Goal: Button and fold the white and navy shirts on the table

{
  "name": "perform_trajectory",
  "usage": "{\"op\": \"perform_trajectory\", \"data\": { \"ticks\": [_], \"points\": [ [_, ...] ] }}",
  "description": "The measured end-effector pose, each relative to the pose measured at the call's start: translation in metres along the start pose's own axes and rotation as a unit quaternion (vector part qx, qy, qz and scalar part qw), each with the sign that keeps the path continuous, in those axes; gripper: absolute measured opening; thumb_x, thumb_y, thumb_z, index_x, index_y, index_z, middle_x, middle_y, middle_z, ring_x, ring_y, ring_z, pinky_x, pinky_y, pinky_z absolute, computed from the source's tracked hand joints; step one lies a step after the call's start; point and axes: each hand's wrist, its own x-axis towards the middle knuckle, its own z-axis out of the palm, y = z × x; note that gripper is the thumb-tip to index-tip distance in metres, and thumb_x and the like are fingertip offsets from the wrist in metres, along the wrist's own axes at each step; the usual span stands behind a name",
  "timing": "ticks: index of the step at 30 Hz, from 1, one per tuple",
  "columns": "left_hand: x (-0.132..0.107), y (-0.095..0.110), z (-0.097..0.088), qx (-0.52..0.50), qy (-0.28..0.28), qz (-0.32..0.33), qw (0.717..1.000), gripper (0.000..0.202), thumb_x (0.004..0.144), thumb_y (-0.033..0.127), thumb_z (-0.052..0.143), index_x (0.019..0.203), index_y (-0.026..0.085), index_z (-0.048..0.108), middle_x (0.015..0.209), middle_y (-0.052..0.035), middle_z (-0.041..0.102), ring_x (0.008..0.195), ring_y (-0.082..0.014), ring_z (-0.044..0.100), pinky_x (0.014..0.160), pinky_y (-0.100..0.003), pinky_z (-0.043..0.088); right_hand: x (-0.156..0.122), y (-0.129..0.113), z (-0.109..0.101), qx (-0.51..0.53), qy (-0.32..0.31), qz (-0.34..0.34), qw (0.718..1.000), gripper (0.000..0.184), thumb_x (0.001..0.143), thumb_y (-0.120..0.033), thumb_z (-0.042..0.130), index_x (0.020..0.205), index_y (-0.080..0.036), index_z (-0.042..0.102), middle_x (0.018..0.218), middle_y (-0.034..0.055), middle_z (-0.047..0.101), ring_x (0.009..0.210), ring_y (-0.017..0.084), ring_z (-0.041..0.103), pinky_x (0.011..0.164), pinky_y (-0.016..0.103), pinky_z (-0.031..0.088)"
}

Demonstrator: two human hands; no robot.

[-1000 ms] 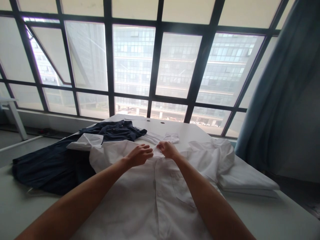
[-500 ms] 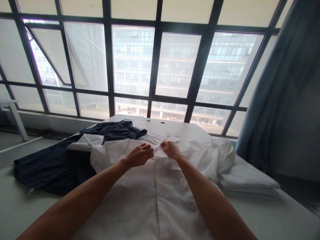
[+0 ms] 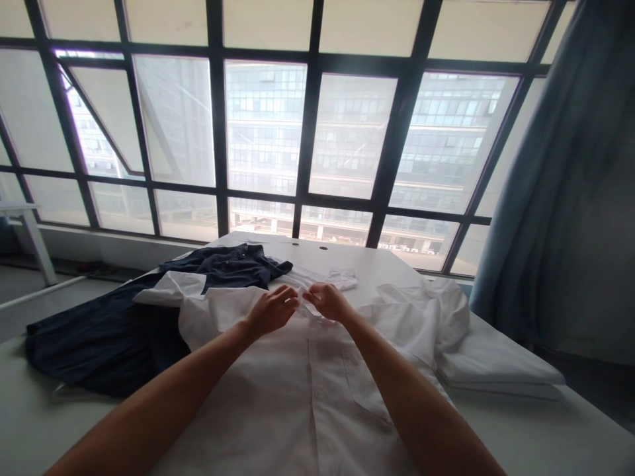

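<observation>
A white button-up shirt (image 3: 258,390) lies spread on the table with its front up, its collar end away from me and a chest pocket on the right. At the collar, my left hand (image 3: 274,309) pinches the white cloth with closed fingers. My right hand (image 3: 328,301) is closed on the collar from the other side, close to the left one. A bit of raised collar cloth shows between the fingertips; the exact grip is partly hidden.
Dark navy clothing (image 3: 104,337) lies on the left of the white table (image 3: 526,423). Folded white cloth (image 3: 496,357) is stacked at the right, by a blue-grey curtain (image 3: 536,198). A small white folded piece (image 3: 342,277) lies beyond my hands. Large windows stand behind.
Both hands stay at the collar; my right hand has shifted slightly left, bringing its fingertips closer to the left hand's. The view has tilted up a little.
</observation>
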Motion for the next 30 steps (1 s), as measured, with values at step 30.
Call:
{"op": "perform_trajectory", "data": {
  "ticks": [30],
  "points": [
    [-0.002,-0.001,0.017,-0.211,-0.055,-0.291,0.932,0.026,0.090,0.022,0.046,0.083,0.016,0.070,0.088,-0.0089,0.068,0.081,-0.0210,0.063,0.073,-0.030,0.046,-0.002,-0.021,-0.003,0.014,-0.103,0.026,0.994,0.002,0.073,-0.015,0.061,0.075,-0.015,0.060,0.065,-0.0015,0.058,0.057,0.010,0.047,0.050,0.021,0.030]
  ]
}}
